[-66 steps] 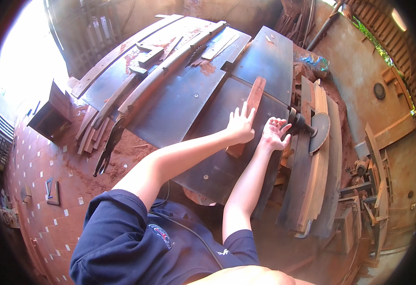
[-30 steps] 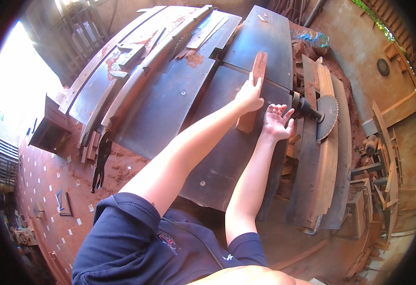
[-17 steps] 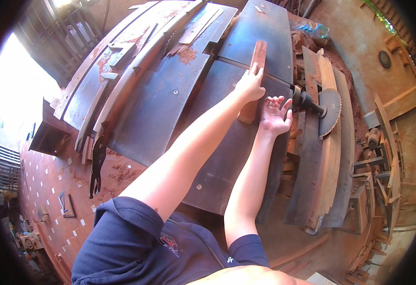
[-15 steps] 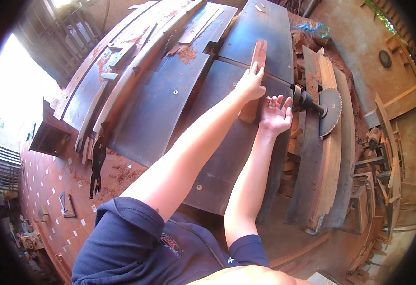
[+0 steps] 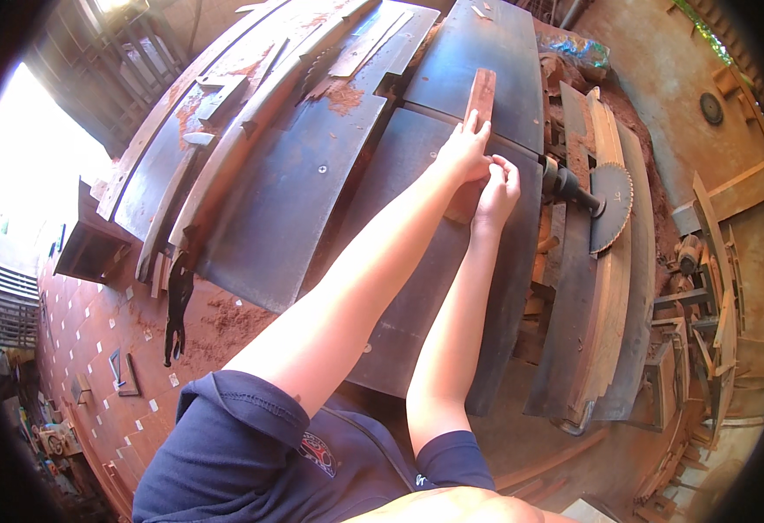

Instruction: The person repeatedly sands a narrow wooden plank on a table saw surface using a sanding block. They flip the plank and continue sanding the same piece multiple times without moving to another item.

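Observation:
A reddish-brown wooden block [image 5: 481, 94], long and narrow, lies on the dark metal machine table [image 5: 382, 261], pointing away from me. My left hand [image 5: 464, 153] rests over its middle, fingers stretched along the wood and thumb at its right side, gripping it. Beside it, my right hand [image 5: 498, 193] has its fingers curled together close to the left thumb, at the block's right edge. Whether those fingers hold anything is hidden. The block's near end [image 5: 462, 207] shows between my two wrists.
A toothed circular saw blade [image 5: 611, 207] sits on a shaft to the right of the table. Long boards [image 5: 604, 322] stand beyond it. On the left runs a long wooden rail [image 5: 225, 166], with sawdust and offcuts about. A wheel-like disc [image 5: 710, 108] lies far right.
My right hand has turned from palm up with spread fingers to curled fingers, and moved left against the block beside my left hand. The left hand keeps its grip.

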`<state>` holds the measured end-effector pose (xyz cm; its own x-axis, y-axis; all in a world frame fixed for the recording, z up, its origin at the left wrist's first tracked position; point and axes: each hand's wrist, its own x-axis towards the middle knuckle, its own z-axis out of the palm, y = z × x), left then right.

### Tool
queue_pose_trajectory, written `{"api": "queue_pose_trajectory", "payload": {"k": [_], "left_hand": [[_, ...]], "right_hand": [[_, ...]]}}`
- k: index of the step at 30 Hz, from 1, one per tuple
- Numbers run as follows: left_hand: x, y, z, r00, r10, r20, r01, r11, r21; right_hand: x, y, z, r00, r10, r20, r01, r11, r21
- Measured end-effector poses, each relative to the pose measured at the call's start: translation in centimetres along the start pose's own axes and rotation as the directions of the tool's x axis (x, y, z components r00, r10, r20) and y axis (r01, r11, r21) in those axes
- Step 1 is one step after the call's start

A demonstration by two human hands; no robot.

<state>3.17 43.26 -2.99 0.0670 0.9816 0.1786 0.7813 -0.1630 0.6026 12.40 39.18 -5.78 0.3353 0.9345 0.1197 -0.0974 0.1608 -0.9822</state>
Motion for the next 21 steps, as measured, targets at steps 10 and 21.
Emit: {"api": "queue_pose_trajectory", "payload": {"k": [10,21], "left_hand": [[1.1,-0.6,0.3,1.000,-0.001,0.003,0.000,0.999,0.040],[2.5,-0.7,0.4,1.000,-0.011,0.024,0.009,0.994,0.112]], "right_hand": [[-0.5,-1.1,0.5,0.999,0.035,-0.001,-0.035,0.999,0.019],[-0.9,-1.9,0.7,1.000,0.004,0.012,-0.004,1.000,-0.031]]}}
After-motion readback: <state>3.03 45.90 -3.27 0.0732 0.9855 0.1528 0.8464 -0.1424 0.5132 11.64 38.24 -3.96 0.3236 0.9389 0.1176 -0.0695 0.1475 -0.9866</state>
